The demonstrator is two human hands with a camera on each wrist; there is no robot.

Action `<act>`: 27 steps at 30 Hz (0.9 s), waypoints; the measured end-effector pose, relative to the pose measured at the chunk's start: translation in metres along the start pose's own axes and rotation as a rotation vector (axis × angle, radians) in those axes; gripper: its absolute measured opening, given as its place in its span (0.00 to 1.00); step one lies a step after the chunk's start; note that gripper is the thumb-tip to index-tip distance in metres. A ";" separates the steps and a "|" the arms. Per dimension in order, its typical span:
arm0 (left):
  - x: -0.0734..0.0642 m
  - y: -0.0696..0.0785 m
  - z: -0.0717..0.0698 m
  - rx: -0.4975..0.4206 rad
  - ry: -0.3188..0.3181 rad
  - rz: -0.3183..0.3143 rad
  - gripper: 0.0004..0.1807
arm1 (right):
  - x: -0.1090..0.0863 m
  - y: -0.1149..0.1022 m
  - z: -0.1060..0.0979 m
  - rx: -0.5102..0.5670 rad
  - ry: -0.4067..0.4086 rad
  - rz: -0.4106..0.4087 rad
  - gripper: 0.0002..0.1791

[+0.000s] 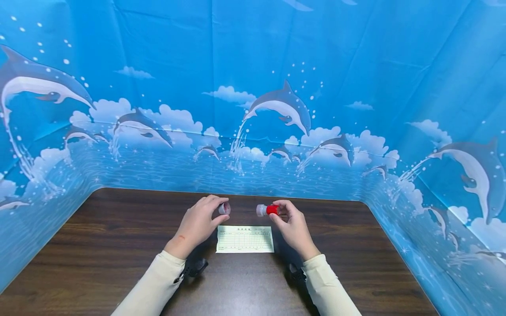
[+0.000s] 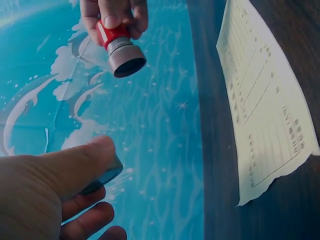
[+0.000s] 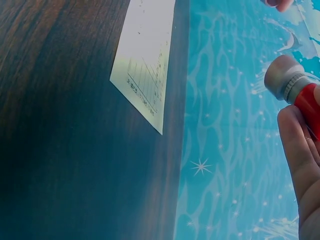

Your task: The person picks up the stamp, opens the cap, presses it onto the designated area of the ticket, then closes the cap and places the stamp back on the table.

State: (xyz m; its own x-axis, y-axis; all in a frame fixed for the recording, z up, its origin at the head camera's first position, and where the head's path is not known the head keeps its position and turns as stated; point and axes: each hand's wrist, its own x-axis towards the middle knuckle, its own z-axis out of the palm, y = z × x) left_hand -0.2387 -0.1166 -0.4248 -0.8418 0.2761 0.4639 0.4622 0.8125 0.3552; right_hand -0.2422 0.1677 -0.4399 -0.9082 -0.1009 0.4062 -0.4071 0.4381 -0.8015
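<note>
My left hand [image 1: 196,226] pinches a short round clear cap [image 1: 224,208] with a reddish inside between thumb and fingers. To the right, my right hand [image 1: 293,224] grips the red handle of a round stamp [image 1: 272,210], its clear end pointing left toward the cap. A gap separates cap and stamp, and both are held above the far part of the table. Up close, the left wrist view shows the stamp's wide grey-looking end [image 2: 127,61] and part of the cap [image 2: 107,176] behind the thumb. Below and between the hands lies a pale green printed form [image 1: 245,239].
The dark wood table [image 1: 245,289] is bordered at the back and sides by a blue curtain [image 1: 182,171] printed with dolphins and clouds. Dark wrist devices show under the left sleeve [image 1: 152,281] and right sleeve [image 1: 328,281].
</note>
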 end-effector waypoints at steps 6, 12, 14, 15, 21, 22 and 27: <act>0.000 -0.005 0.005 0.011 -0.025 -0.067 0.26 | 0.000 -0.001 -0.002 0.012 0.010 0.003 0.19; -0.003 -0.021 0.007 0.020 -0.025 -0.143 0.24 | 0.001 0.002 -0.003 -0.005 0.009 -0.014 0.19; -0.004 -0.027 0.006 0.022 -0.028 -0.167 0.23 | 0.001 0.001 -0.003 -0.013 0.006 -0.015 0.19; -0.005 -0.031 0.006 0.021 -0.028 -0.176 0.22 | 0.002 0.001 -0.003 -0.014 0.005 -0.014 0.19; -0.009 -0.050 0.003 0.014 -0.059 -0.240 0.21 | 0.002 0.002 -0.005 -0.024 -0.002 -0.003 0.19; -0.009 -0.053 0.003 0.014 -0.069 -0.252 0.21 | 0.002 0.003 -0.005 -0.027 -0.004 -0.002 0.19; -0.014 -0.068 0.002 0.016 -0.098 -0.298 0.21 | 0.001 0.005 -0.005 -0.034 -0.009 0.012 0.19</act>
State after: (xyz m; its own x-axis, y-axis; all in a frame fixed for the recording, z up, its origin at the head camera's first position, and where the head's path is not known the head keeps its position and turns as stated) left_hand -0.2585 -0.1744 -0.4571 -0.9627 0.0720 0.2606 0.1872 0.8730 0.4503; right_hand -0.2446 0.1746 -0.4413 -0.9139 -0.1031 0.3927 -0.3927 0.4698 -0.7906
